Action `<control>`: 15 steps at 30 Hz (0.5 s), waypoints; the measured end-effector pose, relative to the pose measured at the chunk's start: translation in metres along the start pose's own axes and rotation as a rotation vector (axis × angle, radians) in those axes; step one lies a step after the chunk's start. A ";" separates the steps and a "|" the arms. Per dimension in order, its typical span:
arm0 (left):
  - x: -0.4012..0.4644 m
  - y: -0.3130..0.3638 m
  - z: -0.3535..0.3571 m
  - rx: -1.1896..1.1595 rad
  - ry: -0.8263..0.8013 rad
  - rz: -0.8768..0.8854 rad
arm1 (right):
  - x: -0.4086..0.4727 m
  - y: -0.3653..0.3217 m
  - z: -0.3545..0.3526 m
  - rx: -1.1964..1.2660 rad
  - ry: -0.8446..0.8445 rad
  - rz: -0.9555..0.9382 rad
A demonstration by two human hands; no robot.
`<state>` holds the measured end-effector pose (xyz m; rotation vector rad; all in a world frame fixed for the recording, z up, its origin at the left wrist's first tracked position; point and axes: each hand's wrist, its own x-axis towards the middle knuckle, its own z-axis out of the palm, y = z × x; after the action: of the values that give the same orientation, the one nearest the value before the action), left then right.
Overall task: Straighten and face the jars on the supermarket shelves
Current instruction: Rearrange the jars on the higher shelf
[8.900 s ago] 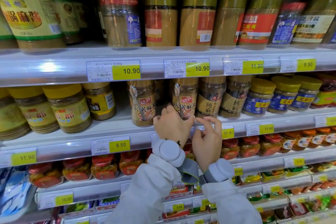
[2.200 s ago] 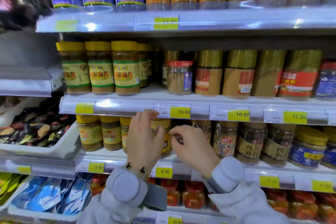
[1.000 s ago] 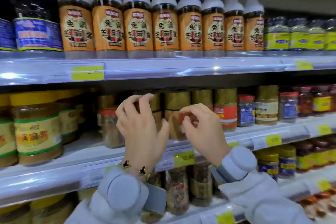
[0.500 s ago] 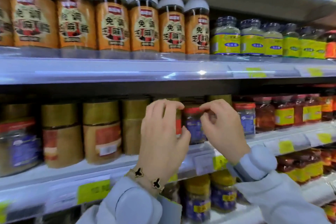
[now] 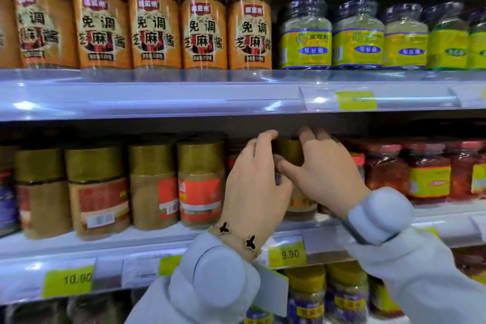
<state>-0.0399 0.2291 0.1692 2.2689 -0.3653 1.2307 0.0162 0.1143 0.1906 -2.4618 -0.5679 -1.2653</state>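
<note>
Half a second ago both hands flanked a red-lidded blue-label jar; left hand (image 5: 256, 181) and right hand (image 5: 326, 176) now grip a gold-lidded jar (image 5: 289, 154) on the middle shelf (image 5: 157, 234), one hand per side. View has shifted right along the aisle; red-lidded chili jars (image 5: 426, 173) now nearer centre.

Pale glossy shelf rail (image 5: 157, 97), yellow price tags (image 5: 356, 100), bright overhead glare
</note>
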 end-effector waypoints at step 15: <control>-0.003 -0.005 0.007 -0.320 -0.130 -0.100 | -0.023 0.003 -0.010 0.421 0.254 -0.099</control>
<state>-0.0348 0.2291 0.1619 2.0673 -0.4557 0.9047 -0.0016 0.1026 0.1765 -1.9193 -0.8001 -1.3115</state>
